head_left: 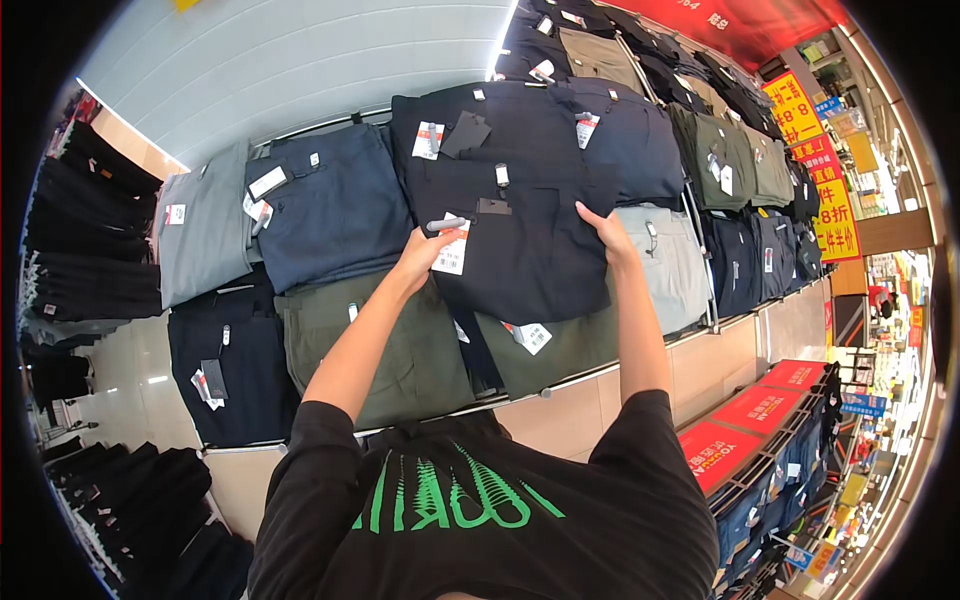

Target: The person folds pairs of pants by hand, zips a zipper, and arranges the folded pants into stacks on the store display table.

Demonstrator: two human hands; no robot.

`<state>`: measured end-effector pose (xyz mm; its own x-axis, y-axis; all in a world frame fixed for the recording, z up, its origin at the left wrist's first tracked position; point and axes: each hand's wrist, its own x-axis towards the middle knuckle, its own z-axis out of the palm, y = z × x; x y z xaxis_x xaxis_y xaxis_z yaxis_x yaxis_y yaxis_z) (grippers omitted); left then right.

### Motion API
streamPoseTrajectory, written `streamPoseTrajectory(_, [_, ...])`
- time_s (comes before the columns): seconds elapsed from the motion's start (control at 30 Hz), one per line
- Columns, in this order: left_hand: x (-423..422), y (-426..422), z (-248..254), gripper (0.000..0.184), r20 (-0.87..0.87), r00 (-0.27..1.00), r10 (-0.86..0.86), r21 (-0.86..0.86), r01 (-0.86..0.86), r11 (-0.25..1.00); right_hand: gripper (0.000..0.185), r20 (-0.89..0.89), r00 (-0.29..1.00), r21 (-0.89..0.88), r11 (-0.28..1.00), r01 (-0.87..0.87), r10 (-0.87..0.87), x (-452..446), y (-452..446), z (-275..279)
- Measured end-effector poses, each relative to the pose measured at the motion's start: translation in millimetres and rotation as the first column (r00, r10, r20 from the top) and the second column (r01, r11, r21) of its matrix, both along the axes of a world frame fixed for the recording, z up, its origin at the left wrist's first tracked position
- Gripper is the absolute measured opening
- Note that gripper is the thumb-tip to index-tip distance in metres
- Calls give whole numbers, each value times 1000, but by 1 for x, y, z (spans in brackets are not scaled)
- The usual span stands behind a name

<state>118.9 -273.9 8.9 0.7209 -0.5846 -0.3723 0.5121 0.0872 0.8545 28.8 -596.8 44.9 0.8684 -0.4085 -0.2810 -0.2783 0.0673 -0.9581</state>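
Note:
A folded pair of dark trousers (535, 255) is held between my two hands above the display rack. At its left edge my left hand (420, 258) is closed, beside a white price tag (450, 250) and a grey security tag (446, 224). My right hand (605, 232) grips the opposite edge, thumb on top and the other fingers mostly hidden beneath. Behind them lies another dark folded pair (415, 105) with its own tags. Navy trousers (630, 145) sit to the right of that pair. Olive trousers (575, 345) show below the held pair.
Grey trousers (205, 220), blue trousers (330, 205) and light grey trousers (675, 265) lie folded on the sloped rack. Dark clothes (95, 220) hang at the left. A jeans rack with red signs (755, 412) stands at lower right, near the tiled floor (570, 415).

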Motion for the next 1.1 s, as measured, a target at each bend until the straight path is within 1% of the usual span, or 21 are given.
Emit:
streamPoseTrajectory(0.03, [-4,2,6,23,17,1000,2,3,-2,1000,56,75,997,-51,999,12,-9,-8,6,7])
streamPoseTrajectory(0.13, [-19,17,28,24,73,997,7,-2,-7,1000,59,162,984,47,996,72,-79,-37,31,43])
streamPoseTrajectory(0.23, [-38,43,52,24,96,995,34,-51,-29,998,57,272,951,43,989,144,-151,-66,52,67])
streamPoseTrajectory(0.27, [-46,53,58,22,53,998,46,-72,-43,996,57,290,941,25,984,177,-176,-75,58,72])
streamPoseTrajectory(0.3, [-54,61,66,22,60,996,64,-56,-61,997,57,284,940,31,982,188,-189,-84,65,77])
streamPoseTrajectory(0.4, [-78,89,82,22,196,978,75,-27,-71,997,53,265,942,37,979,203,-205,-105,85,92])
streamPoseTrajectory(0.5, [-100,115,96,23,212,974,76,-40,-69,997,49,257,950,79,983,163,-178,-117,111,112])
streamPoseTrajectory(0.53, [-106,120,102,24,206,971,120,-69,-108,992,48,263,949,82,984,156,-173,-120,119,115])
streamPoseTrajectory(0.63, [-118,152,102,28,80,995,61,-79,-55,995,46,270,947,82,984,159,-175,-128,145,126])
streamPoseTrajectory(0.67, [-122,164,94,30,83,994,72,-107,-63,992,45,264,947,83,982,168,-185,-130,157,130])
streamPoseTrajectory(0.7, [-127,174,95,30,45,996,71,-125,-65,990,44,258,947,86,981,176,-193,-131,168,132])
streamPoseTrajectory(0.77, [-135,199,99,31,-33,996,81,-150,-85,985,41,276,941,17,980,200,-197,-131,189,127])
streamPoseTrajectory(0.8, [-140,208,103,28,-11,993,114,-166,-114,979,40,284,939,-10,979,205,-194,-130,202,122])
streamPoseTrajectory(0.83, [-142,222,99,26,28,994,103,-141,-98,985,39,280,943,-11,982,191,-180,-129,215,115])
streamPoseTrajectory(0.9, [-146,252,100,25,77,989,127,-84,-121,989,39,276,949,0,987,159,-152,-124,241,99])
streamPoseTrajectory(0.93, [-145,267,101,25,99,985,142,-37,-139,990,37,287,949,-72,984,161,-134,-120,258,93])
streamPoseTrajectory(0.97, [-144,280,103,23,83,983,162,-8,-162,987,36,222,968,-134,980,148,-116,-115,271,86])
streamPoseTrajectory(1.03, [-137,304,87,22,55,984,172,41,-174,984,35,98,991,-258,959,119,-96,-104,293,66])
streamPoseTrajectory(1.07, [-133,311,78,21,116,976,186,75,-195,978,37,178,982,-363,924,122,-60,-96,300,42])
streamPoseTrajectory(1.1, [-129,318,62,21,178,965,192,107,-213,971,39,134,991,-379,922,78,-28,-86,306,20])
